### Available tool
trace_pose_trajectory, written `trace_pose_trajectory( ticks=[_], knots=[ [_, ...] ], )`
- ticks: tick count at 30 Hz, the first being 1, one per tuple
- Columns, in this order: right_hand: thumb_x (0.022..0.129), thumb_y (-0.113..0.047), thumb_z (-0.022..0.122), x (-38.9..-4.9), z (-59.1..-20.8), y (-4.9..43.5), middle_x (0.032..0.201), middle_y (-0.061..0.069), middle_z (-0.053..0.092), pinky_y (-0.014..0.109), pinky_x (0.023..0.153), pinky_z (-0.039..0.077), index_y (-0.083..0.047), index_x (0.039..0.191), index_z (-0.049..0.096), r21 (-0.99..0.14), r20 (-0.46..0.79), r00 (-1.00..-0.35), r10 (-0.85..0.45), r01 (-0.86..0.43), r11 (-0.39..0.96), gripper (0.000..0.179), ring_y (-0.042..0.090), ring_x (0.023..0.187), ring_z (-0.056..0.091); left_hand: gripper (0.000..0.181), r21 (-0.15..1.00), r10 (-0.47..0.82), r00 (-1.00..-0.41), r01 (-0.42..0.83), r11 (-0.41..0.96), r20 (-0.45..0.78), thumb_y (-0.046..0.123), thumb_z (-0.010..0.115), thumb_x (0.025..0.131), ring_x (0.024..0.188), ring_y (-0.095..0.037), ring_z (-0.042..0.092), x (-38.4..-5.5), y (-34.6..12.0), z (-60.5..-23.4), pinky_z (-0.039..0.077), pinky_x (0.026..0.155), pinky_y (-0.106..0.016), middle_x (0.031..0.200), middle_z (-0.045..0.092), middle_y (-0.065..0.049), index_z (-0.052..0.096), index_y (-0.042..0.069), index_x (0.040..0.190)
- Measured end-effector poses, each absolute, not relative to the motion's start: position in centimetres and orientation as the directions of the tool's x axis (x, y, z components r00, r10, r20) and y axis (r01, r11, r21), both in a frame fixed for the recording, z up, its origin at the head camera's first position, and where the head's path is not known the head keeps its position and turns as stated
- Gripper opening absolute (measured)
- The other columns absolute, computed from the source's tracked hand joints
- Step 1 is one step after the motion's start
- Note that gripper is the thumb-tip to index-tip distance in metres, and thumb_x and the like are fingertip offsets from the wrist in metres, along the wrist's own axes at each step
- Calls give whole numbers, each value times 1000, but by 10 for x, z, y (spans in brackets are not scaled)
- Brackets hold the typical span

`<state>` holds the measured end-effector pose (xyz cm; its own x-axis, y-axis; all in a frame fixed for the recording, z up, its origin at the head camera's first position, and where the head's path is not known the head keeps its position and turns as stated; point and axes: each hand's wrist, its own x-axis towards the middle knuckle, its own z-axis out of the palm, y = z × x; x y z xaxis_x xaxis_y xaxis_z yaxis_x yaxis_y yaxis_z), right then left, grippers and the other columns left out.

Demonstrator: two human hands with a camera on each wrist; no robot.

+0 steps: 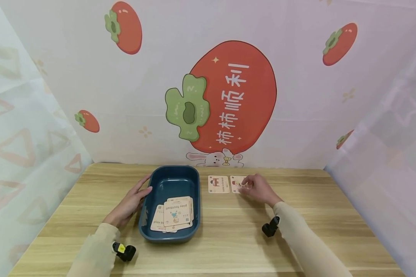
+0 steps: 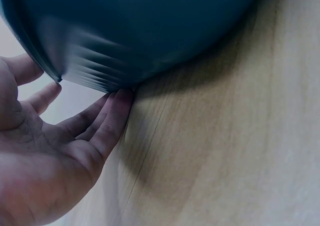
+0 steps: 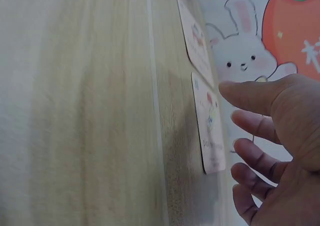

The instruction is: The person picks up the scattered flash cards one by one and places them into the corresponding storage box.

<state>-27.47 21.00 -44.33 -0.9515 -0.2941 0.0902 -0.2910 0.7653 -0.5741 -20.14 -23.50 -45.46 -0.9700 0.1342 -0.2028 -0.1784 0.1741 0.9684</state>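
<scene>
My left hand (image 1: pixel 131 204) holds the left side of a dark blue tray (image 1: pixel 197 200). Its thumb lies at the rim, and in the left wrist view several fingertips (image 2: pixel 121 98) meet the tray's lower side near the tabletop. Loosely stacked picture cards lie in the tray's near end, a "play football" card (image 1: pixel 176 213) on top. My right hand (image 1: pixel 260 189) is over a card with a red-capped figure (image 1: pixel 236 184), partly covering it. In the right wrist view, its fingers are spread and loosely bent, with nothing between them. Left of that card lies a "take a break" card (image 1: pixel 218 184).
The wooden table (image 1: pixel 228 246) meets a patterned cloth backdrop (image 1: pixel 298 146) just behind the two cards. More cloth hangs at both sides. Small black cameras are strapped to the left wrist (image 1: pixel 124 252) and right wrist (image 1: pixel 270 227).
</scene>
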Motion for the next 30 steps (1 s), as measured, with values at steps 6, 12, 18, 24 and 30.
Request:
trace_pose_trajectory(
  ticks=[6,12,18,24,30],
  knots=[
    [81,-30,87,-288,-449,213,93,8,59,45,84,41,-6,101,71,-523,21,-969,-246,-220,824,35,28,93,50,66,968,131,-970,-182,171,-205,41,44,109,140,-44,41,-202,-234,-454,27,116,-63,157,36,-26,11,29,165],
    [78,-37,89,-289,-452,213,101,13,55,53,90,31,-6,112,68,-486,-21,-985,-170,-138,863,50,36,105,41,66,968,135,-969,-182,172,-206,42,45,109,141,-44,39,-203,-234,-454,26,116,-63,158,34,-25,11,30,165],
    [76,-43,89,-290,-450,214,111,17,53,54,91,31,-4,127,63,-465,-53,-989,-139,-98,880,69,38,110,39,66,968,134,-970,-180,176,-204,43,45,109,142,-45,39,-203,-235,-454,26,116,-63,158,34,-26,11,30,164],
    [73,-48,90,-294,-450,215,117,19,51,53,91,31,-4,135,59,-456,-90,-989,-114,-61,888,83,38,111,38,67,968,131,-970,-181,174,-205,42,46,108,139,-43,43,-203,-235,-455,27,115,-63,156,37,-26,12,30,164],
    [69,-49,92,-295,-450,215,115,21,49,55,92,31,-3,132,59,-466,-112,-989,-91,-29,884,85,40,111,38,66,968,129,-969,-186,170,-209,41,46,109,139,-43,43,-202,-235,-454,27,116,-63,156,37,-25,13,30,164]
  ],
)
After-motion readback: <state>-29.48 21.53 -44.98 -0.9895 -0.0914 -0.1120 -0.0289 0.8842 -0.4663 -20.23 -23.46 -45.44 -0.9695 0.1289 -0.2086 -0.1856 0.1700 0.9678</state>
